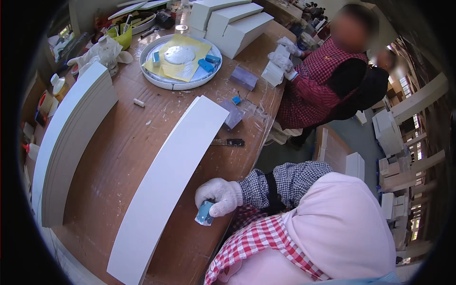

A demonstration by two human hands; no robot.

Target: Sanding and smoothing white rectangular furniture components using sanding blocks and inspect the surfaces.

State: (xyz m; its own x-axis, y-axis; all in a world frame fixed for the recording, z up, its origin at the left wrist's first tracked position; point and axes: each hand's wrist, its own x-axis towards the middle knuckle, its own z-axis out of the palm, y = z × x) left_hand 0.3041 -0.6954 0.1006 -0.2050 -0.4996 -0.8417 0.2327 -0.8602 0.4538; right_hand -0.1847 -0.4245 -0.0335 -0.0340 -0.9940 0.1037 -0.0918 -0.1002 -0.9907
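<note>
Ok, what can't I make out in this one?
Head view:
- Left hand: outside the picture; its grip can't be told.
- Blue block: upper part hidden by the gloved right hand.
- Dark-ended tool: left end hidden by the curved white board.
- Small items on the far table: too small to identify.

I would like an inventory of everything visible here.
Table: one, brown, foreground
Long curved board: at least one, white, centre
Stacked curved boards: several, white, left
Round shallow tray: one, white, far side
Square sheet: one, yellow, on tray
Small blocks: at least three, blue, on tray
Rectangular blocks: two, lilac, right of tray
Angular pieces: several, white, behind tray
Co-workers: at least two, one red-clad, upper right
Clutter: uncountable, mixed, background
Right hand: one, white knit glove, holding blue block
</note>
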